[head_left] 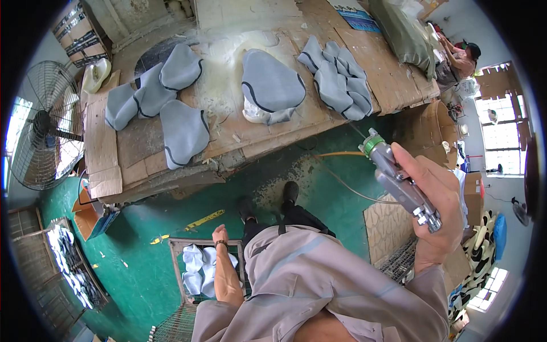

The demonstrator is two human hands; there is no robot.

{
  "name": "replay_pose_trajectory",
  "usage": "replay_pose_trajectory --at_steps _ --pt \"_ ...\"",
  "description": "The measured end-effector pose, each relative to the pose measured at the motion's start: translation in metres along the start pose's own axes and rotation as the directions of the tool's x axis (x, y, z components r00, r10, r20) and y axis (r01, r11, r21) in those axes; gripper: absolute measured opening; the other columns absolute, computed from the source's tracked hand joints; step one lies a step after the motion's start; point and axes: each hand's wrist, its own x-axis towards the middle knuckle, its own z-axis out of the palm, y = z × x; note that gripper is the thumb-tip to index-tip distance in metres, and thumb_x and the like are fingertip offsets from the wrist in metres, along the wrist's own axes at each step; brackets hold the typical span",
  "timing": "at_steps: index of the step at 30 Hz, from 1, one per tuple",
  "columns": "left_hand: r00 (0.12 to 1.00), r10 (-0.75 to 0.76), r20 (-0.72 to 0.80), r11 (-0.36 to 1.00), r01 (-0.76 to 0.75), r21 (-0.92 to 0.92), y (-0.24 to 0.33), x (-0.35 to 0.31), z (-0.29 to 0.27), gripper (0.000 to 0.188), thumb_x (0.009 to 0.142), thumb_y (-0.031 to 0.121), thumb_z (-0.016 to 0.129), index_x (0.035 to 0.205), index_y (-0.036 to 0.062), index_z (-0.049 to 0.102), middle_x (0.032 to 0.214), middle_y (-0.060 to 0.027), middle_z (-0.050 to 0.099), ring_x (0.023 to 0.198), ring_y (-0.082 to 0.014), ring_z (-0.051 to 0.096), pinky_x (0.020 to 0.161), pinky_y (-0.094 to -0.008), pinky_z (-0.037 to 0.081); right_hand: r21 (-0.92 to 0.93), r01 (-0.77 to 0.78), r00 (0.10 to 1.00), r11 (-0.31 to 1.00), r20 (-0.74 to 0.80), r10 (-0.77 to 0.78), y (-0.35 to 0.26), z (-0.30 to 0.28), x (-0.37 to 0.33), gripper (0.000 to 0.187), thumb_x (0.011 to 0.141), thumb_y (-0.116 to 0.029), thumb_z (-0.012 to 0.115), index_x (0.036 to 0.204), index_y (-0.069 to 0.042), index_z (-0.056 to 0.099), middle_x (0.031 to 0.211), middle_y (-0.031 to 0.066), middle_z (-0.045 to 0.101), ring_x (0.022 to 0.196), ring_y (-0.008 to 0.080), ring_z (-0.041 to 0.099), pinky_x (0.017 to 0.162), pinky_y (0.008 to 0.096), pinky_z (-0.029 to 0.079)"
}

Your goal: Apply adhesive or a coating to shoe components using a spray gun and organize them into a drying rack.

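Grey fabric pieces [183, 134] on the cardboard-covered surface [233, 139], metal-framed crate [176, 265], left hand [219, 234] lowered near it, its grip unclear, rounded grey cover [272, 85] mid-surface, spray gun [399, 181] before the near edge, right hand [437, 191] clasped around it.

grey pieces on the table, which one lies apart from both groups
The grey piece in the middle, between the left group and the right group: white material shows under its near edge, while the others lie clustered.
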Motion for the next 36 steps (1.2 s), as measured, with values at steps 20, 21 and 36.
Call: replay_pose_trajectory --at_steps 20,21,36 --pt "0.997 -0.026 0.067 0.999 0.027 -0.02 -0.03 0.017 -0.038 0.034 0.082 0.009 0.061 0.111 0.0086 0.078 0.097 -0.0102 0.077 0.089 -0.021 0.072 0.082 -0.0316 0.056 -0.232 0.294 0.929 0.927 0.299 -0.22 -0.093 0.024 -0.044 0.061 0.071 -0.004 0.075 0.129 0.006 0.061 0.078 0.0066 0.061 0.063 0.0205 0.06 0.046 0.0347 0.045" --pt "0.998 0.024 0.064 1.0 -0.024 -0.009 -0.034 0.019 -0.034 0.033 0.083 0.008 0.061 0.112 0.0098 0.077 0.09 -0.0057 0.072 0.079 -0.0191 0.067 0.071 -0.0368 0.054 -0.254 0.304 0.913 0.918 0.352 -0.205 -0.092 0.021 -0.049 0.061 0.07 -0.004 0.075 0.129 0.006 0.062 0.077 0.0057 0.061 0.062 0.0197 0.06 0.045 0.034 0.044" --pt "0.403 0.913 -0.066 0.406 -0.914 0.027 0.383 -0.119 0.069 0.028 0.089 0.015 0.071 0.116 0.0083 0.071 0.106 -0.0125 0.068 0.097 -0.0289 0.065 0.086 -0.0369 0.051 -0.091 0.096 0.979 0.991 0.19 -0.077 0.027 -0.026 -0.11 0.07 0.069 -0.009 0.074 0.135 0.007 0.058 0.079 0.0098 0.062 0.062 0.0238 0.059 0.05 0.0372 0.046"
